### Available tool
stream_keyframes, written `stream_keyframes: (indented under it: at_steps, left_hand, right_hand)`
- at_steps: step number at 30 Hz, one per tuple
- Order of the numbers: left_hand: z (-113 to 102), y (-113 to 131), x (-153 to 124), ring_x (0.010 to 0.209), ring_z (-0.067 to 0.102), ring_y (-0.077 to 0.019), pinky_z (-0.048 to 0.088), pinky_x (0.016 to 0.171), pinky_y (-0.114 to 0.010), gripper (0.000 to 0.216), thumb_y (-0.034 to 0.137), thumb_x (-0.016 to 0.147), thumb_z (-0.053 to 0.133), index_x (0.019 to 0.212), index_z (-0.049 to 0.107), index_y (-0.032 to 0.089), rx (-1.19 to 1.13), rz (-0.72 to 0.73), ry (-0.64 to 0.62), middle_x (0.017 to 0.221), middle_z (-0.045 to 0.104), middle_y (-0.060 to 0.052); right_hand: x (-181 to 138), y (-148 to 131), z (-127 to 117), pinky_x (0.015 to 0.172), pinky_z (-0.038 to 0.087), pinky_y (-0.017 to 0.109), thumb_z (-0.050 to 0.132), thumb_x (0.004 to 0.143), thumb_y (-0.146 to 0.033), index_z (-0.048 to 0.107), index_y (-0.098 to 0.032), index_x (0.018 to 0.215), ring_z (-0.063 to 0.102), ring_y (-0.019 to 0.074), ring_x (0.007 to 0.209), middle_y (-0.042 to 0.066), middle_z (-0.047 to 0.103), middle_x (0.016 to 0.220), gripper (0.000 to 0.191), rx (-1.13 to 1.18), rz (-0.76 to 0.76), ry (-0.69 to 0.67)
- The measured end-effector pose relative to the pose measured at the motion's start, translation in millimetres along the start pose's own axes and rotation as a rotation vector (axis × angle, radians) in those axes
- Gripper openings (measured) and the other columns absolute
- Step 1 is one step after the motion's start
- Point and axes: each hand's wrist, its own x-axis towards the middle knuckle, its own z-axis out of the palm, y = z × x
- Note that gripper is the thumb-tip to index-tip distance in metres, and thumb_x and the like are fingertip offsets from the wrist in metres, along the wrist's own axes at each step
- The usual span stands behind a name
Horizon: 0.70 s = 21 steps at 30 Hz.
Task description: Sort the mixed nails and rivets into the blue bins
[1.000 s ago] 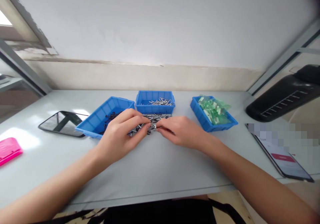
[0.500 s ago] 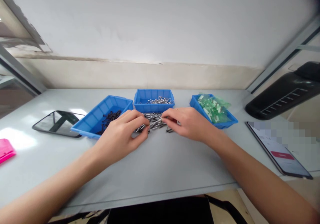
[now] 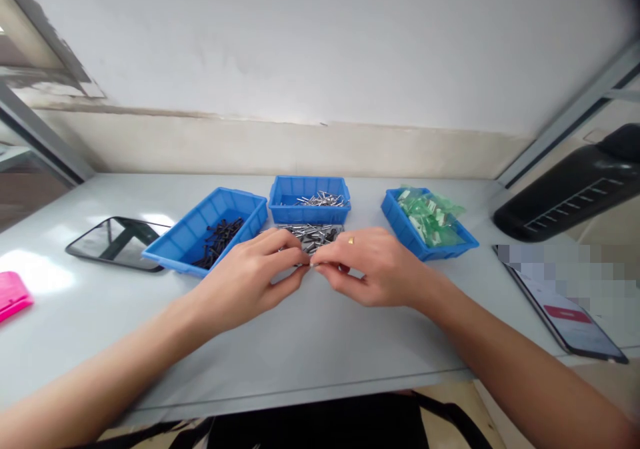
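My left hand (image 3: 253,279) and my right hand (image 3: 373,265) meet fingertip to fingertip over a loose pile of small silver metal pins (image 3: 313,234) on the grey table. Both hands are pinched closed; what they pinch is too small to make out. A ring shows on a finger of my right hand. Behind the pile stands a blue bin with silver pins (image 3: 309,201). To its left a blue bin with black screws (image 3: 210,230) sits at an angle. To the right is a blue bin with green packets (image 3: 427,222).
A dark phone (image 3: 114,243) lies face up at the left, with a pink object (image 3: 13,295) at the far left edge. Another phone with a lit screen (image 3: 563,312) lies at the right. A black device (image 3: 570,189) hangs over the right side. The wall is close behind.
My right hand pulled back from the pile toward my left hand, and the fingertips of both now touch in a pinch near the pile's front edge.
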Motion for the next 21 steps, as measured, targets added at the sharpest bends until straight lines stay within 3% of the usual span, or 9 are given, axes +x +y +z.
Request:
stream_keyframes:
  at_steps: [10,16,21]
  left_hand:
    - [-8.4,5.7,3.7,0.081,0.06,-0.0126,0.048,0.074,-0.025,0.005,0.015,0.087,0.058,0.089,0.061,0.019,0.0,-0.055,0.292,0.091,0.061,-0.001]
    - [-9.7,6.4,3.8,0.079,0.059,-0.0127,0.048,0.073,-0.025,0.007,0.016,0.087,0.058,0.091,0.061,0.02,0.039,-0.076,0.329,0.089,0.061,0.0]
    - [-9.3,6.8,4.9,0.077,0.06,-0.0129,0.049,0.071,-0.026,0.006,0.019,0.088,0.056,0.088,0.062,0.02,0.035,-0.101,0.318,0.086,0.062,0.0]
  right_hand:
    - [-0.3,9.8,-11.9,0.058,0.037,0.021,0.047,0.094,-0.024,0.058,-0.019,0.095,0.054,0.0089,0.058,-0.003,0.064,0.068,0.012,-0.064,0.231,-0.031]
    - [1.0,12.6,-5.5,0.059,0.036,0.022,0.049,0.093,-0.021,0.061,-0.018,0.097,0.057,0.011,0.063,-0.001,0.065,0.073,0.013,-0.035,0.287,-0.232]
    - [1.0,13.2,-0.7,0.061,0.037,0.023,0.048,0.092,-0.02,0.061,-0.019,0.096,0.058,0.0118,0.067,0.0,0.067,0.079,0.014,0.0,0.291,-0.304]
